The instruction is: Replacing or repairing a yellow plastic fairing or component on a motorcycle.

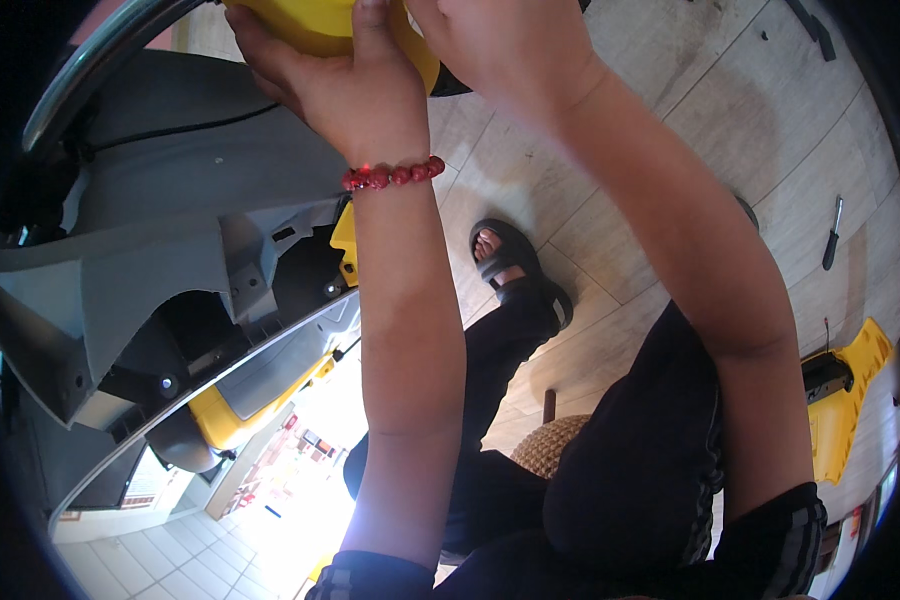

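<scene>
At the top edge, a yellow curved plastic part is cut off by the picture's rim. My left hand, with a red bead bracelet at the wrist, grips it, thumb on one side and fingers on the other. Close beside it on the right is my right hand. Its fingers are curled in near the yellow part and partly out of the picture, so what they hold is hidden. Left of my left forearm stands a grey plastic body panel with brackets and openings. A black cable runs across the grey surface.
A chrome tube curves along the upper left. On the tiled floor at right lie a screwdriver and a yellow-and-black plastic part. A woven stool is under me; my sandalled foot is between my arms.
</scene>
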A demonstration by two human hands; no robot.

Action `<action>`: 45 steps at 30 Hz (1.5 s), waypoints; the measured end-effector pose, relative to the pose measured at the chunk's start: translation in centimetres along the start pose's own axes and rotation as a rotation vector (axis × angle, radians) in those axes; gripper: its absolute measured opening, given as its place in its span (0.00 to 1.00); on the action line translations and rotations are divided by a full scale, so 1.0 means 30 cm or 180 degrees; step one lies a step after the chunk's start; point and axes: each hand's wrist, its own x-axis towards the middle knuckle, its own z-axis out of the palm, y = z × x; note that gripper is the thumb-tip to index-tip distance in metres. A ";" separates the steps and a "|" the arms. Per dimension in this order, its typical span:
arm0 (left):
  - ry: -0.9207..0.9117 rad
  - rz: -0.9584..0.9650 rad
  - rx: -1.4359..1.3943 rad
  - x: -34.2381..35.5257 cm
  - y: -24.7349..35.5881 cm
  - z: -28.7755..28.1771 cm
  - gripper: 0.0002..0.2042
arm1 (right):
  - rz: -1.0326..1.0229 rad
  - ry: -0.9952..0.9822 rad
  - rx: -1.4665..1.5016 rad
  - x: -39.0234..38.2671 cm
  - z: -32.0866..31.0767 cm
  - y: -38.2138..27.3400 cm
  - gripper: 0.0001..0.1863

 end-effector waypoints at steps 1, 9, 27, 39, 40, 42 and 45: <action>0.0000 -0.0005 -0.0004 -0.001 -0.004 0.001 0.37 | 0.0026 -0.0207 -0.0193 0.002 0.000 0.004 0.05; -0.0120 -0.0281 -0.0126 0.000 0.019 -0.004 0.37 | 0.0018 0.0367 0.0224 -0.010 0.006 0.003 0.06; 0.0086 -0.0072 0.0389 0.007 0.020 -0.005 0.38 | 0.0693 -0.0370 -0.0012 -0.121 -0.139 0.046 0.09; -0.0443 -0.0299 0.0183 0.002 0.010 -0.043 0.43 | 0.2777 -0.0556 -0.0543 -0.468 -0.582 0.223 0.13; -0.0421 -0.0182 0.0517 0.002 0.016 -0.043 0.44 | 0.3180 -0.0496 -0.0396 -0.489 -0.612 0.218 0.13; -0.0412 -0.0111 0.0655 0.007 0.018 -0.037 0.44 | 0.3168 -0.0580 -0.0604 -0.550 -0.685 0.235 0.13; -0.0461 -0.0058 0.0686 -0.005 0.007 -0.024 0.46 | 0.3049 -0.0658 -0.0917 -0.673 -0.765 0.257 0.13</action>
